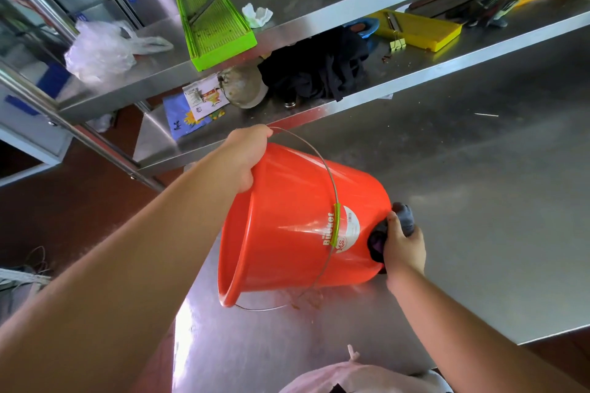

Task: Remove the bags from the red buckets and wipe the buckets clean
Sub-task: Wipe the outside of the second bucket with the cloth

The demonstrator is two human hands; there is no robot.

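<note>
Bucket (297, 217) tipped, left hand (245, 159) gripping rim

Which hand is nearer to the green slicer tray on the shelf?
Left. The left hand grips the red bucket at its rim, just below the shelf holding the green slicer tray. The right hand presses a dark cloth against the bucket's base, farther away.

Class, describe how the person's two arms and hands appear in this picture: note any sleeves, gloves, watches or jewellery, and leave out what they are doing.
Both forearms are bare as far as the picture shows; no sleeve is in view. The left hand and the right hand wear no gloves. No watch, bracelet or ring shows on either wrist or on the fingers in view.
</note>
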